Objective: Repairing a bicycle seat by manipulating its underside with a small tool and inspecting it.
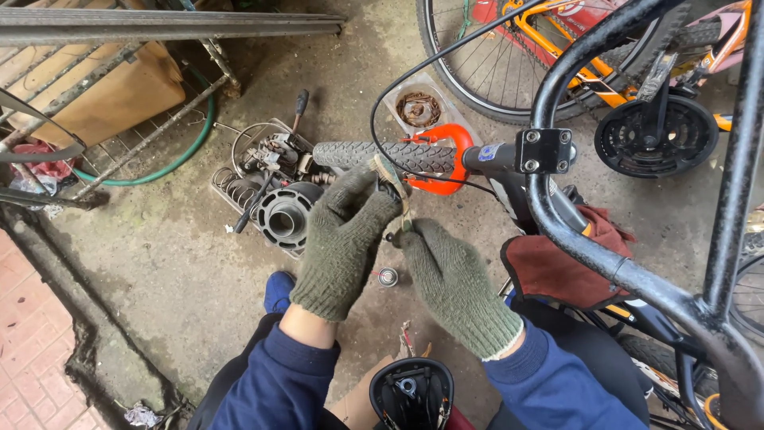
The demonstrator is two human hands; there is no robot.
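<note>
Both my hands wear dark green knitted gloves. My left hand (344, 239) is closed around a small tool or strap-like part (391, 177) just below the black handlebar grip (382, 154). My right hand (450, 275) pinches the lower end of the same part. An orange brake lever (446, 159) sits right behind it on the black handlebar (549, 183), with a thin black cable (382, 95) looping above. What the small part is I cannot make out.
A wire tray of metal parts and a black hub (274, 195) lies on the concrete floor to the left. A small container of rusty bits (419, 108), a green hose (171, 163), another bicycle's wheel (493, 64), a red rag (557, 267) and a small can (387, 276) surround me.
</note>
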